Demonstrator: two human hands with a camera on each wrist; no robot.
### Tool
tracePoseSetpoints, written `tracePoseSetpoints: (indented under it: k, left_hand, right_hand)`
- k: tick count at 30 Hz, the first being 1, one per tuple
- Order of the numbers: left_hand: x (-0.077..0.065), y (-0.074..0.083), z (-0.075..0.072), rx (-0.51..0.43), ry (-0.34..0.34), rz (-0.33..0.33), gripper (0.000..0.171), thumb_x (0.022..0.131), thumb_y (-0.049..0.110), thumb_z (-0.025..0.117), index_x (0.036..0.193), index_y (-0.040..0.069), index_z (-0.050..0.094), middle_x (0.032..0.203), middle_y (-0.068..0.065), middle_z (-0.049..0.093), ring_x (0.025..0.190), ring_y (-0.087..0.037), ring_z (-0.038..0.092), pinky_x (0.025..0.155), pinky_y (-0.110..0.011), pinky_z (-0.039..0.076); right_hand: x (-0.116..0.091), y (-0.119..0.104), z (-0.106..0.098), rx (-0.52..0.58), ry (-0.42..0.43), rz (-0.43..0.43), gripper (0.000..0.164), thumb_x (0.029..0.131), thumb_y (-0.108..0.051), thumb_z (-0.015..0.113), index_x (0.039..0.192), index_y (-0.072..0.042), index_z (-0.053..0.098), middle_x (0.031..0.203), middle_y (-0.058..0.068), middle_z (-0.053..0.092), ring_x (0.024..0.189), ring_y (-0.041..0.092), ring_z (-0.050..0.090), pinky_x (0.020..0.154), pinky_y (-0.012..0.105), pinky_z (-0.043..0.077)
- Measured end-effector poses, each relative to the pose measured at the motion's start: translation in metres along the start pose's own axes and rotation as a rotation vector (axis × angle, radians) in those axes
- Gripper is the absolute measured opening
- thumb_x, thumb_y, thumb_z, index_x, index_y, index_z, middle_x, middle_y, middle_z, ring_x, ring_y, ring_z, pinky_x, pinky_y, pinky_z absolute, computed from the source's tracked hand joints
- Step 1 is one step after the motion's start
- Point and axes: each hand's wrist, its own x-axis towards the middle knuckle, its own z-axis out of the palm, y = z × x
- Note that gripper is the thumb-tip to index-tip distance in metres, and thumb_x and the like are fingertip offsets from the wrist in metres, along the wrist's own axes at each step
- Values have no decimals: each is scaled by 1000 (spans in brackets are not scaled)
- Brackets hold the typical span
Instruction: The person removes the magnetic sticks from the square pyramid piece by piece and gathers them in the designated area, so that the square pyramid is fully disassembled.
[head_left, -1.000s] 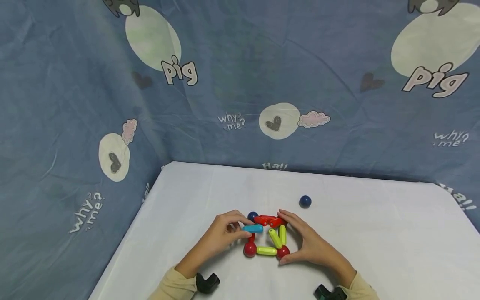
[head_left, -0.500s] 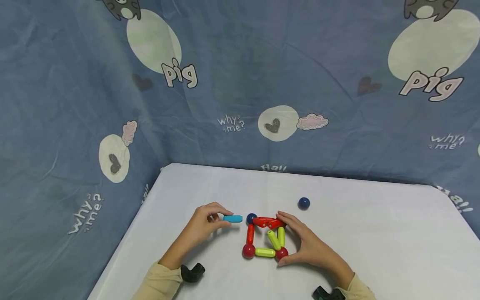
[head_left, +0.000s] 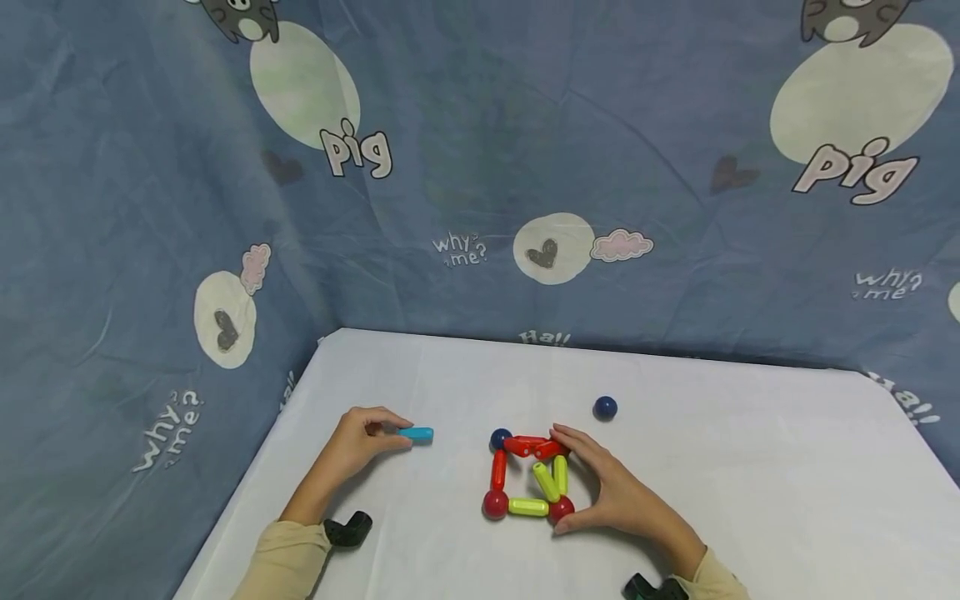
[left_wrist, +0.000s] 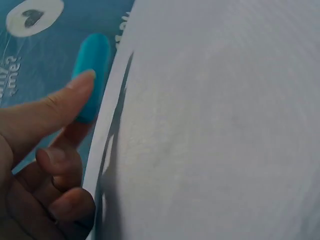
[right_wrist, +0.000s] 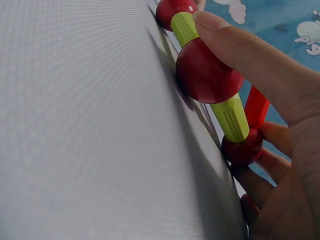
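Observation:
My left hand (head_left: 360, 435) pinches a light-blue rod (head_left: 417, 435) between thumb and fingers, left of the stick-and-ball frame. In the left wrist view the rod (left_wrist: 92, 55) points up past the thumb, off the table. My right hand (head_left: 618, 487) grips the right side of the flat frame. Its thumb presses a red ball (right_wrist: 205, 75), and its fingers reach another red ball (right_wrist: 244, 147). The frame joins a dark-blue ball (head_left: 500, 439), a near-left red ball (head_left: 496, 505), red rods (head_left: 498, 469) and yellow-green rods (head_left: 528, 507). One yellow-green rod (head_left: 546, 482) slants inward. The fingers hide the far-right corner in the head view.
A loose dark-blue ball (head_left: 605, 407) lies behind the frame, to the right. The white-covered table (head_left: 750, 450) ends at a blue printed curtain (head_left: 420, 167) at the back and left. Black wrist mounts (head_left: 348, 530) sit at both wrists.
My left hand has drawn the light-blue rod away from above the frame, leftward across the table. The right hand keeps its grip, and the frame stays in place.

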Motion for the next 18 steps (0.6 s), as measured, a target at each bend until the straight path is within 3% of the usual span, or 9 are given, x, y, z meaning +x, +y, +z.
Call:
tracePoseSetpoints:
  k: [9,18]
  left_hand:
    - [1,-10,-2,3,-38,-27,25,81,16,88,103,9,82,71,-2,64,56,-4,41,54,-21,38]
    - [2,-12,-1,6,-40,-44,27,80,14,88,105,7,81,65,0,59,57,-5,42,55,-21,37]
  right_hand:
    - [0,-1,1,0,-2,13,115,64,-54,95,160,-24,39,168,-1,34,155,38,32,117,69,32]
    - [1,1,0,-6,2,-2,115,65,-55,95,160,-23,39,168,1,35,155,38,32,117,69,33]
